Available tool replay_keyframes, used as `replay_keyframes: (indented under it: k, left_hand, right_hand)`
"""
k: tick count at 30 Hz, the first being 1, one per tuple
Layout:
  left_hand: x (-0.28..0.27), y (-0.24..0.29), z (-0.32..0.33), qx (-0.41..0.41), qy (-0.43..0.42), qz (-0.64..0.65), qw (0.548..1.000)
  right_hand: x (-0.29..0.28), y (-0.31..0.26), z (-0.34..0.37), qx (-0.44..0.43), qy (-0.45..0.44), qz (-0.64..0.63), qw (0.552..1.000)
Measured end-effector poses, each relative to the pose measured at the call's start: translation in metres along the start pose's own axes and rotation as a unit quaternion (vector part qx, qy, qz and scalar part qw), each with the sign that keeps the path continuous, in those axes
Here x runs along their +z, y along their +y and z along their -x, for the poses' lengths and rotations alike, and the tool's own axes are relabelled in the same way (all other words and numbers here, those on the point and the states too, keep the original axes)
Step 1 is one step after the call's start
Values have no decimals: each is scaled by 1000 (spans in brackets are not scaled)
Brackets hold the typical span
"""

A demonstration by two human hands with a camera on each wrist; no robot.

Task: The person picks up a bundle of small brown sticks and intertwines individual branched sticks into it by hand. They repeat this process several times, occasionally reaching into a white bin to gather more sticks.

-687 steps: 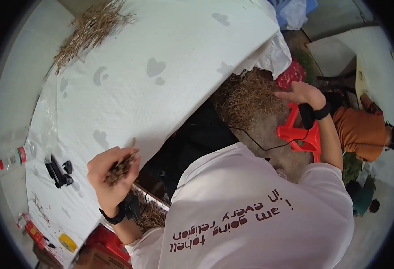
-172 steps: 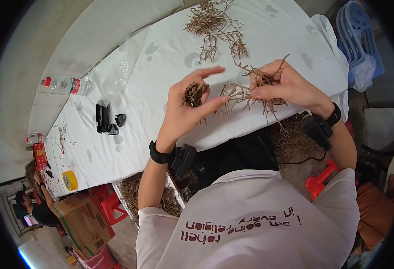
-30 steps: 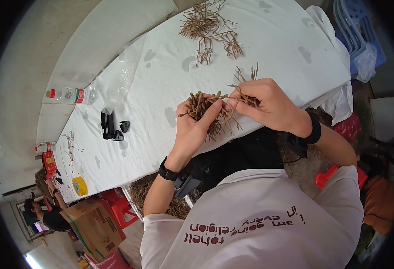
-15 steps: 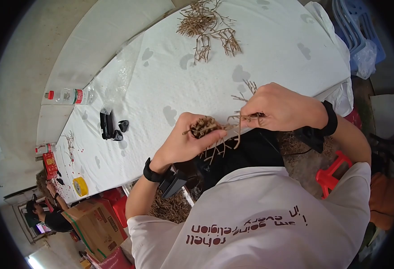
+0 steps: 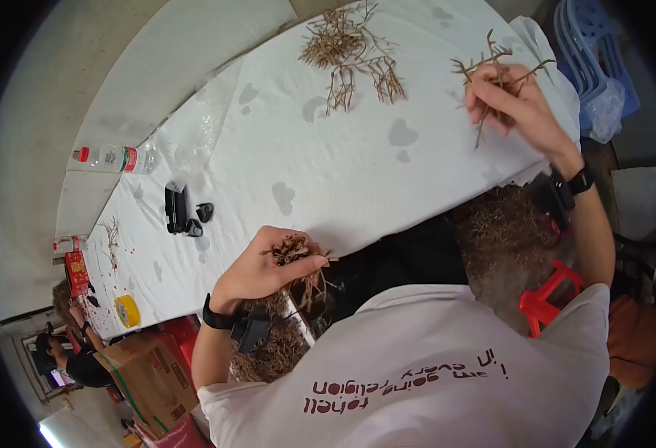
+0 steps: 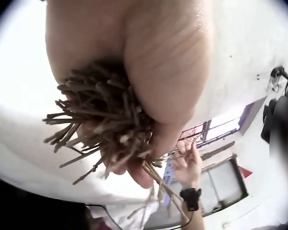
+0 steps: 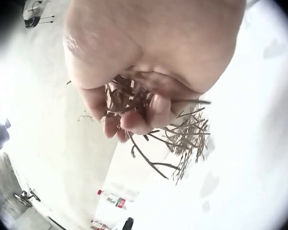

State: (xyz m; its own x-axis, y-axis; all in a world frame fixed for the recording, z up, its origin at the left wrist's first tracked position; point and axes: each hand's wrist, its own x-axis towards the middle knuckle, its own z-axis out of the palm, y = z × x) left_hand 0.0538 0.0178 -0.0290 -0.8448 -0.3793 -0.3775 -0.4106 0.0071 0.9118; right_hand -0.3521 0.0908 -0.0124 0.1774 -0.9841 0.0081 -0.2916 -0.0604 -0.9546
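My left hand (image 5: pixel 257 265) holds a tight bundle of dry brown twigs (image 5: pixel 292 250) at the table's near edge. In the left wrist view the twigs' cut ends (image 6: pixel 105 120) fan out of the curled fingers, and thin stems hang below. Raised over the right part of the table, my right hand (image 5: pixel 530 112) grips several loose branching twigs (image 5: pixel 496 56). In the right wrist view the fingertips (image 7: pixel 134 122) curl round those twigs, one long forked stem (image 7: pixel 151 158) sticking out. On the white-covered table (image 5: pixel 358 179) lies a pile of similar twigs (image 5: pixel 335 45) at the far side.
A plastic bottle (image 5: pixel 107 158), black device parts (image 5: pixel 176 207) and yellow tape (image 5: pixel 127 310) lie on the left. More twigs fill a box (image 5: pixel 272 343) under my left arm; another heap (image 5: pixel 507 224) is below the edge. A red stool (image 5: pixel 548 295) and blue stacked chairs (image 5: pixel 593 52) stand right.
Half a second ago both hands met over the near edge. My right hand has pulled away up and right with its twigs; my left hand has moved left and down, still holding the bundle.
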Motion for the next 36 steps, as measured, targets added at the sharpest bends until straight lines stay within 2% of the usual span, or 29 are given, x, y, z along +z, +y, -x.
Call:
replay_keyframes:
  k: [2, 3, 6, 7, 10, 11, 14, 15, 18, 19, 21, 22, 26, 30, 35, 36]
  left_hand:
    - [-2, -3, -2, -6, 4, 144, 990]
    - [0, -4, -5, -6, 1, 145, 989]
    - [8, 0, -23, 42, 94, 247, 963]
    - [9, 2, -27, 45, 95, 247, 963]
    - [9, 8, -40, 102, 175, 366, 908]
    - [10, 11, -44, 105, 176, 367, 907]
    - [11, 26, -50, 121, 263, 435, 852]
    - [6, 20, -54, 123, 264, 436, 852]
    - [-11, -10, -70, 226, 128, 423, 868]
    - [-9, -8, -70, 227, 127, 423, 868]
    - [5, 2, -68, 181, 233, 208, 932]
    - [11, 7, -69, 154, 281, 94, 943]
    - [38, 21, -81, 170, 325, 63, 928]
    - [46, 27, -98, 152, 370, 142, 906]
    - [36, 26, -101, 128, 369, 177, 903]
    - [31, 23, -100, 127, 373, 176, 902]
  right_hand:
    - [15, 5, 1, 23, 33, -173, 984]
    - [22, 8, 0, 26, 35, -173, 984]
    - [42, 8, -16, -70, -2, -276, 959]
    - [49, 4, -19, -72, -3, -273, 959]
    - [71, -11, -22, 19, 30, -461, 887]
    - [74, -11, -23, 19, 28, -459, 888]
    - [82, -11, -25, 52, 19, -414, 908]
    - [84, -12, -25, 52, 17, -413, 909]
    - [87, -17, -25, 82, 34, -325, 942]
    - [88, -18, -25, 82, 34, -324, 942]
    - [91, -20, -27, 85, 48, -342, 935]
    - [93, -20, -28, 87, 55, -352, 930]
    - [109, -14, -32, 56, 79, -408, 908]
    - [122, -2, -38, 43, 91, -428, 898]
    - [117, -9, -32, 66, 110, -415, 901]
    - [106, -8, -30, 74, 76, -360, 927]
